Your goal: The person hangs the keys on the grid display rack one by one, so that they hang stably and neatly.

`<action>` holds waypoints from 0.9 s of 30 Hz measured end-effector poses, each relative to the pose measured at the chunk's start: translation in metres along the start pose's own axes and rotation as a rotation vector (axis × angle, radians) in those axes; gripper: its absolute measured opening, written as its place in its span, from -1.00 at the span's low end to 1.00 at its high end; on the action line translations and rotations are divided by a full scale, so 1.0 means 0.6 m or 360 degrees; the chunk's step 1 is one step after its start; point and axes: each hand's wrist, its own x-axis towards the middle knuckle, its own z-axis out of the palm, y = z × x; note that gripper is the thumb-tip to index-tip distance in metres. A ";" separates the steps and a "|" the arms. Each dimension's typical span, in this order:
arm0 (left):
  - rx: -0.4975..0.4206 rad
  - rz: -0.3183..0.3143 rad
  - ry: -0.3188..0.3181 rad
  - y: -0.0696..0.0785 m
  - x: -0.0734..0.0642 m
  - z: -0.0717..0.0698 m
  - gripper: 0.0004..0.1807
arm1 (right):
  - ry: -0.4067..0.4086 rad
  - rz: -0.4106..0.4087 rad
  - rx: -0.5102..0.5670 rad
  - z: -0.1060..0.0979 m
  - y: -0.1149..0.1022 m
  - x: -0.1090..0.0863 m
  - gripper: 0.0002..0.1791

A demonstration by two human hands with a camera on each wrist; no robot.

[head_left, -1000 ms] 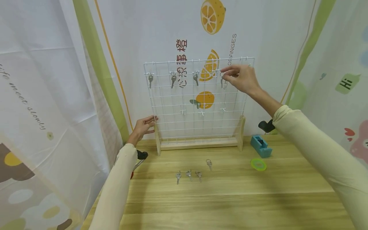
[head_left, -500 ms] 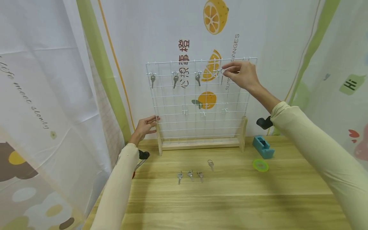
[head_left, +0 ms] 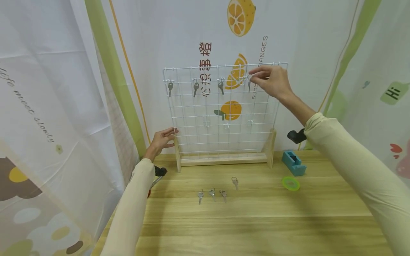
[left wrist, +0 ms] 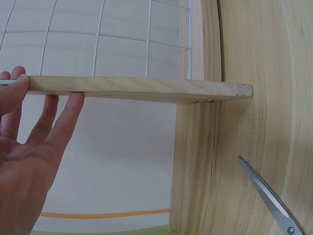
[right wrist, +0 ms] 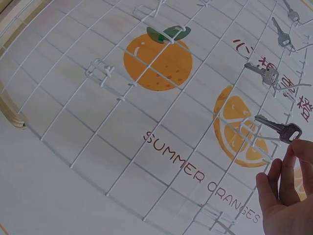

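Observation:
My right hand (head_left: 272, 81) pinches a key (right wrist: 279, 129) near its head, close in front of the top part of a white wire grid rack (head_left: 221, 133). In the right wrist view the key's blade points away from the fingertips, over a wire hook. To its left, three keys hang from hooks along the upper row: a left key (head_left: 170, 89), a middle key (head_left: 196, 89) and a right key (head_left: 221, 87). My left hand (head_left: 160, 142) holds the rack's left side, with thumb and fingers about the top of the wooden upright (left wrist: 132, 87).
Several keys lie on the wooden table (head_left: 256, 227), one a ring key (head_left: 235, 182) set apart. A blue tape dispenser (head_left: 293, 163) and a green-yellow disc (head_left: 290, 184) are at right. Scissors (left wrist: 269, 196) lie by the left upright. Lower hooks (head_left: 227, 126) are bare.
The right hand has risen slightly against the grid, and the key has turned a little in its fingers. The left hand keeps its hold on the rack. The head view has shifted slightly.

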 end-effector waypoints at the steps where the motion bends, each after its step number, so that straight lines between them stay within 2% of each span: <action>1: -0.0001 -0.0002 0.0001 0.001 -0.001 0.000 -0.42 | -0.0002 -0.0001 0.0005 0.000 0.000 0.001 -0.69; 12: 0.0041 -0.0006 0.0025 0.003 -0.002 0.002 -0.41 | 0.0020 0.0006 0.0049 0.023 0.008 0.012 -0.71; 20: 0.0054 0.0007 0.0038 0.000 0.000 0.004 -0.42 | 0.0088 0.0014 0.0034 0.045 0.019 0.025 -0.72; 27: 0.0037 -0.0004 0.0038 0.004 -0.001 0.003 -0.42 | 0.0098 0.0025 0.0041 0.047 0.028 0.028 -0.71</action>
